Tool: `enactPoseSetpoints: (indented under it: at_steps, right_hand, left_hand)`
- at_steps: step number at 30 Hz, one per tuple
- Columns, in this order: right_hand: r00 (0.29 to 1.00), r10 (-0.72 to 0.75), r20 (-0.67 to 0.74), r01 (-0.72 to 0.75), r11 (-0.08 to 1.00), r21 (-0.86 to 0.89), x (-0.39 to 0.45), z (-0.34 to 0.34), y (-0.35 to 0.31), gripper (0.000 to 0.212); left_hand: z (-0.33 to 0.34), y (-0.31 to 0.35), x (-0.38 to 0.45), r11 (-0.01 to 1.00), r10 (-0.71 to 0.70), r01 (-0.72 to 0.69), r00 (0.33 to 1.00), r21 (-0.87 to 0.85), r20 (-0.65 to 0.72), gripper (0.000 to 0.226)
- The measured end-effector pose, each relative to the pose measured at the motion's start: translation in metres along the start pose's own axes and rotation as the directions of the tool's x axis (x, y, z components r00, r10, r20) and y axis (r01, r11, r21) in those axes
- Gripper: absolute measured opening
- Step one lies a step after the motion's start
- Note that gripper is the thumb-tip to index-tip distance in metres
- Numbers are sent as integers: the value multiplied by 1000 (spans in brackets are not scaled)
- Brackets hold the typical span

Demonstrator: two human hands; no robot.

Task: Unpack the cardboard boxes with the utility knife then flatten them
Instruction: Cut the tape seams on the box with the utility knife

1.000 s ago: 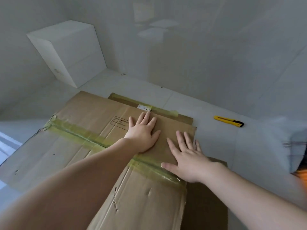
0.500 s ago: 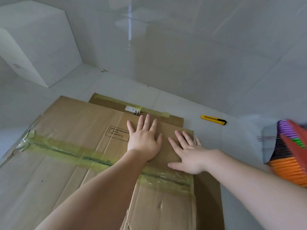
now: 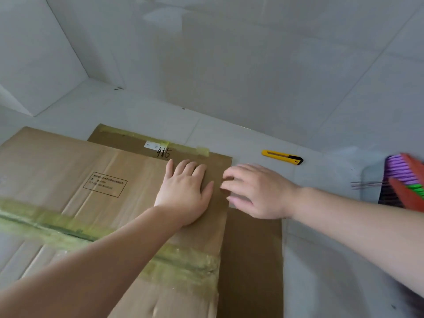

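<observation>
Head view: utility knife (image 3: 282,157) lies near broom (image 3: 406,182).

Handwritten black number "415" (image 3: 163,153) read on darker flattened cardboard box (image 3: 252,249), just beside small white label (image 3: 151,145); label print too small to be read. Rectangular black-framed printed block (image 3: 105,184) seen on lighter flattened cardboard box (image 3: 57,161), left of "415" and nearer; its lines blurred, not legible.
</observation>
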State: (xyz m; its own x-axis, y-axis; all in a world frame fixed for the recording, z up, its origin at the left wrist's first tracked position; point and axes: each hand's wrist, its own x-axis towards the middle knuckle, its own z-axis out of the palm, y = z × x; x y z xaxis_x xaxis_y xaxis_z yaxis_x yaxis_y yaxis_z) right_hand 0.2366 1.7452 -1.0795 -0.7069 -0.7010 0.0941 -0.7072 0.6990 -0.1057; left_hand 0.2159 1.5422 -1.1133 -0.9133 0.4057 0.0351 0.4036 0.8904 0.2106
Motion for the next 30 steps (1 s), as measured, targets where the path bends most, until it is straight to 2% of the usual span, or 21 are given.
enactPoseSetpoints:
  at_steps: [2,5,6,8,10,13,15,17,20,22,24,26,28,30]
  right_hand:
    - [1000,9,-13,-9,999,32,-20,-3,33,30]
    - [967,239,87,-244,967,65,-54,10,94,28]
    - [929,345,134,-352,936,29,-63,21,117,29]
    - [804,537,256,-539,839,-68,-75,43,160,37]
    - [704,632,323,-632,766,-118,-80,66,194,42]
    - [612,708,353,-719,683,-125,-81,97,231,55]
    - [577,733,360,-752,649,-114,-81,112,247,60]
    - [571,744,345,-758,640,-125,-79,126,257,52]
    - [595,768,238,-758,634,-150,-76,139,262,35]
    - [577,786,224,-791,605,-85,-74,138,262,34]
    - [530,803,273,-840,541,41,-72,133,254,34]
    - [487,797,359,-872,415,261,-67,126,232,28]
    - [489,729,479,-772,106,626,-61,112,189,19]
    - [578,601,552,-554,-208,806,-54,92,137,12]
  left_hand:
    - [6,21,0,999,36,-36,999,9,-10,60]
    - [10,36,4,998,-55,56,998,35,-36,57]
    - [11,39,8,995,-93,94,995,44,-33,55]
    - [15,47,18,985,-163,164,986,57,-25,50]
    - [19,53,27,972,-226,228,973,59,-48,48]
    - [23,56,32,963,-260,265,962,54,-79,46]
    - [23,56,31,963,-260,266,961,51,-95,44]
    - [23,56,31,964,-255,261,963,59,-90,44]
    - [24,57,32,964,-254,259,964,61,-85,42]
    - [25,56,31,965,-252,258,963,53,-94,41]
    - [26,55,31,965,-255,260,962,41,-99,39]
    - [26,56,32,965,-252,257,962,41,-101,38]
    - [24,57,33,962,-267,271,960,37,-85,36]
    - [23,58,33,954,-298,299,952,14,-77,38]
